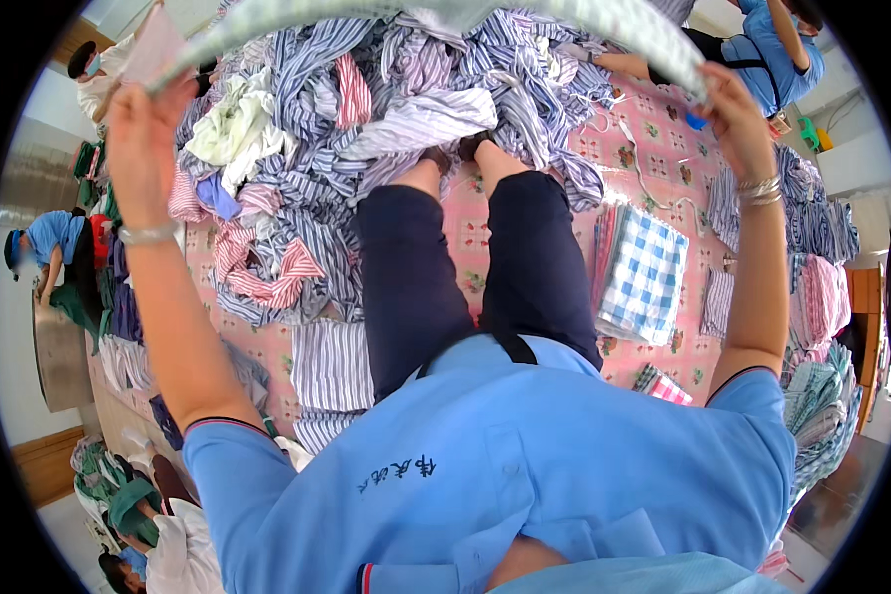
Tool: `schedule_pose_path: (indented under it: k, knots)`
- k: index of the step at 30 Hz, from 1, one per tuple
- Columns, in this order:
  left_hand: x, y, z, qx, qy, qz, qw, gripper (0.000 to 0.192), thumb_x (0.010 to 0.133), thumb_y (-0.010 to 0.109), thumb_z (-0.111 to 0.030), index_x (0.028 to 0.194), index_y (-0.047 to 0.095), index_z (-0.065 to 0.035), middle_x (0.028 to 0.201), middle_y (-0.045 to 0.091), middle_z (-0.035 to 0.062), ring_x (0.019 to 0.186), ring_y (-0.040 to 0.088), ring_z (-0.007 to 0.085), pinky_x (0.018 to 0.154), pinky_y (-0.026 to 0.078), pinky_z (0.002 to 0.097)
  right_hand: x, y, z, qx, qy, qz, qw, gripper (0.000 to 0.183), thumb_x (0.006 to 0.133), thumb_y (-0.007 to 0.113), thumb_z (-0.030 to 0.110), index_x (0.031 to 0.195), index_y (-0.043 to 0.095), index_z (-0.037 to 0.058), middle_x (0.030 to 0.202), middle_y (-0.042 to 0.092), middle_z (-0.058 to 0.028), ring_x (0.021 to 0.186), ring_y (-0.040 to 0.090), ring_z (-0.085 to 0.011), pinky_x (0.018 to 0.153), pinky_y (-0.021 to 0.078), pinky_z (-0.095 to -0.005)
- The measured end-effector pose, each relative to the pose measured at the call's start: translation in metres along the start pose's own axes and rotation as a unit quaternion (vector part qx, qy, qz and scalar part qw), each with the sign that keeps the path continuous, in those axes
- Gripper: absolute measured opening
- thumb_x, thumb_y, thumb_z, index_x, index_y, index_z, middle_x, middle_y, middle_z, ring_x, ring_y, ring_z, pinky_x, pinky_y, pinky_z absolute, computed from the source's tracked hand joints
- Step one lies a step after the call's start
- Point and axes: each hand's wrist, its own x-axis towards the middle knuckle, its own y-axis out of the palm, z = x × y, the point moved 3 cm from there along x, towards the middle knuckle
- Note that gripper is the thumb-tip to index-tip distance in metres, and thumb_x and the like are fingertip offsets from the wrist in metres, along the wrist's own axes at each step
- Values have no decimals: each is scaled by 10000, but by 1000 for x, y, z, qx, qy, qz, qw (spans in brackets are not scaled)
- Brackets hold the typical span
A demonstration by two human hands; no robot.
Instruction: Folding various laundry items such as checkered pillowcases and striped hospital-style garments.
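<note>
A pale green-and-white cloth (564,9) is stretched in an arc across the top of the view, slightly blurred. My left hand (148,122) grips its left end, with a pale pinkish part of fabric beyond the fingers. My right hand (731,122) pinches its right end. Both arms are raised and spread wide. Below the cloth, around my feet, lies a heap of crumpled blue-and-white striped fabric (312,111). Mixed into it are a red-and-white striped piece (353,89) and a whitish-yellow cloth (237,122). The middle of the raised cloth is cut off by the frame's top.
Folded blue checked cloth (642,271) lies right of my legs, folded striped cloth (332,364) left, on a pink patterned covering (464,230). Fabric piles (817,304) line the right edge. Co-workers handle cloth at left and lower left; another person stands at upper right.
</note>
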Motion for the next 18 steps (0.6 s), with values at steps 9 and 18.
schedule_pose_path:
  k: [9,18]
  knots:
    - [-219,-10,68,158,-149,77,973,37,889,447,-66,888,457,-30,1049,573,105,900,528,123,785,416,236,-159,17,-135,35,268,37,962,237,830,495,41,1056,567,59,884,544,12,805,541,-84,737,488,-259]
    - [-303,-20,41,333,-199,173,905,84,825,483,-24,869,549,5,818,573,76,748,524,140,698,404,240,-263,2,-142,73,387,51,918,151,752,511,-14,884,581,1,891,572,-47,787,564,-130,714,511,-269]
